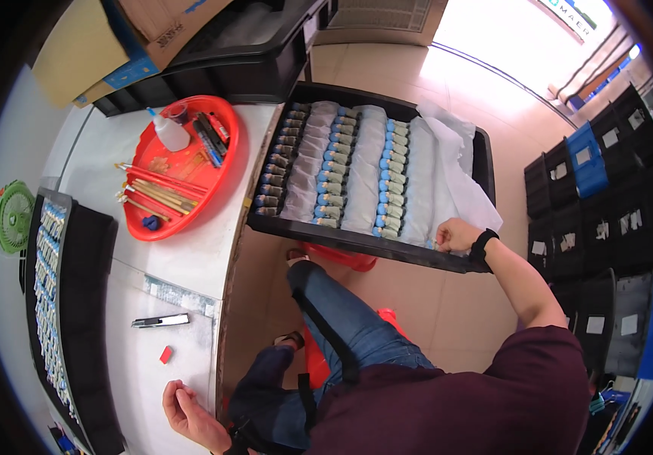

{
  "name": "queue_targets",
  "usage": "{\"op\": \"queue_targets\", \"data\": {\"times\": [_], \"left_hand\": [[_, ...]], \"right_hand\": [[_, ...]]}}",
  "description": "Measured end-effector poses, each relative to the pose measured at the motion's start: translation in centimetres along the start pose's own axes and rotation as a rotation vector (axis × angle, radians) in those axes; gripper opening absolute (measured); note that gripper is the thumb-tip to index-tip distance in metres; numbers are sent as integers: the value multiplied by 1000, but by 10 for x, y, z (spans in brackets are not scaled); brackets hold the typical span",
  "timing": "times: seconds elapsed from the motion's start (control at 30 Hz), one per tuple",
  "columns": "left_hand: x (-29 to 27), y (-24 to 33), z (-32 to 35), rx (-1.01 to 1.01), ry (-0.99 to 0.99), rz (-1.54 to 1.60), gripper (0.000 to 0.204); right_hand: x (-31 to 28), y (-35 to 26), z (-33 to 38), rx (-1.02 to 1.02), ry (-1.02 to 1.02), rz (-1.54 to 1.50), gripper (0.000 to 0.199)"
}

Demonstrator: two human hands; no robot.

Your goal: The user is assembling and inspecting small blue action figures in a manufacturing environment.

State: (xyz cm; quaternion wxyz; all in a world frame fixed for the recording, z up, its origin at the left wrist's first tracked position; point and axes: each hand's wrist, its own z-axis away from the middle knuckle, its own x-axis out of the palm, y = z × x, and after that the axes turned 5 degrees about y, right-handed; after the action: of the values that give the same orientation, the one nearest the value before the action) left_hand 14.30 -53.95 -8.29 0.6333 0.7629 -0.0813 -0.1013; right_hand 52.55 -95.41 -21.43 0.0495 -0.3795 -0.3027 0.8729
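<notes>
My right hand [458, 236] reaches into the near right corner of a black tray [341, 239]. Its fingers are pinched at a small figurine [432, 244], of which only a pale blue bit shows at the fingertips. Rows of small figurines [391, 174] with blue tops lie in the tray, with strips of white wrapping [362, 167] between them. A loose white sheet [466, 178] is folded back along the tray's right side. Above the white table [152, 288], my left hand [194, 417] is loosely closed, with nothing visible in it, near a small red piece [165, 354].
A box cutter [160, 321] lies on the table. Beyond it is a red tray [220, 182] with brushes, pens and a white squeeze bottle [169, 133]. Another black tray of figurines [76, 303] stands at left. Stacked black and blue bins [599, 220] line the right.
</notes>
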Motion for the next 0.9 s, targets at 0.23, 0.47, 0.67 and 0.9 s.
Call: {"op": "queue_targets", "data": {"times": [0.23, 0.47, 0.67, 0.9], "left_hand": [[-1, 15, 0, -81, -30, -56, 10], [-15, 11, 9, -4, -177, 9, 16], [-55, 89, -11, 312, -393, -280, 19], [-155, 162, -128, 465, -266, -775, 20]], "right_hand": [[9, -32, 6, -221, 231, 666, 17], [52, -242, 50, -829, 191, -43, 16], [93, -355, 81, -1140, -36, -169, 15], [156, -424, 68, -1293, -174, -233, 14]]}}
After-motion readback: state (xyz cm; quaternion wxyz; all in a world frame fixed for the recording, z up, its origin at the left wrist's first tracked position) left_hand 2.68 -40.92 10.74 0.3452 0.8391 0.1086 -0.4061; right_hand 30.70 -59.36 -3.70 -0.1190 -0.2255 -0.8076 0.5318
